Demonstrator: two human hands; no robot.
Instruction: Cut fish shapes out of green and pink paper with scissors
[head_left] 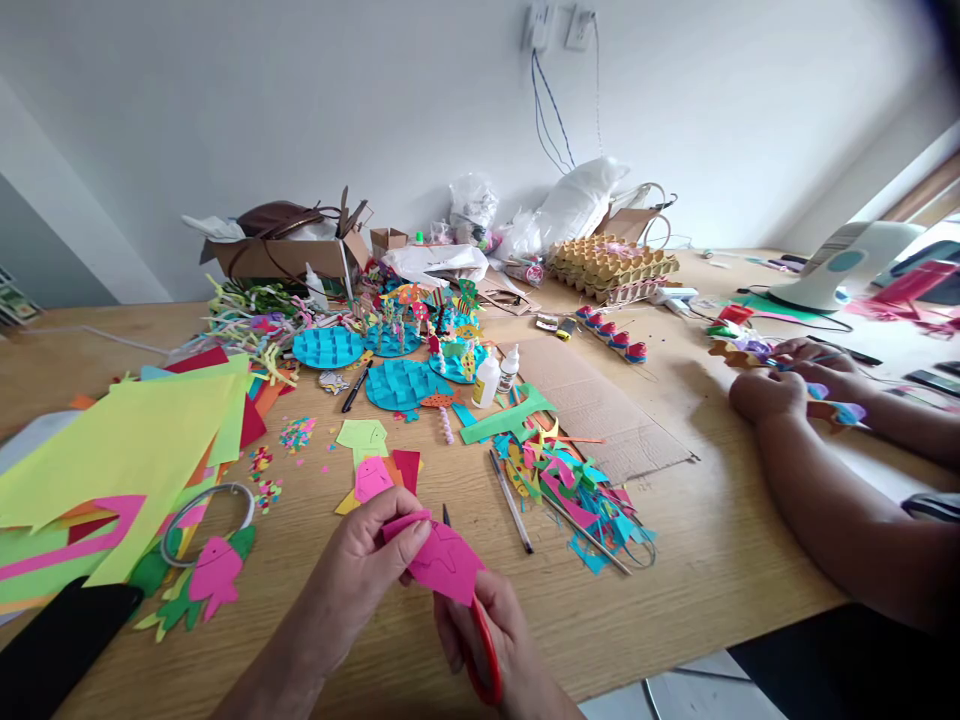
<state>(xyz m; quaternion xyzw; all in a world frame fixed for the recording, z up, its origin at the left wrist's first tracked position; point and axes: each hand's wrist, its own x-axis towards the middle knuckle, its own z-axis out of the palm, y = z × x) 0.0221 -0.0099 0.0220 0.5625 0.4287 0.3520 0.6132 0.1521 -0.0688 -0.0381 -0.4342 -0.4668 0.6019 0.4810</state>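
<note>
A piece of pink paper (454,568) with a fish outline drawn on it is pinched between the thumb and fingers of my left hand (375,550). My right hand (499,625) grips red-handled scissors (486,650) just below the paper; a dark tip shows above its upper edge, and the rest of the blades is hidden. Beyond my left hand lie a pink cutout (370,478) and a pale green piece (362,435), both with drawn lines. To the left, a pink paper fish (216,570) rests over green fish shapes beside a roll of tape (244,505).
Coloured paper sheets (112,440) cover the left side near a black phone-like object (67,640). Paper scraps (585,490), a pen (511,502) and cardboard (592,400) lie right of centre. Glue bottles (487,380) stand by blue discs (405,386). A co-worker's hands (780,390) handle painted pieces.
</note>
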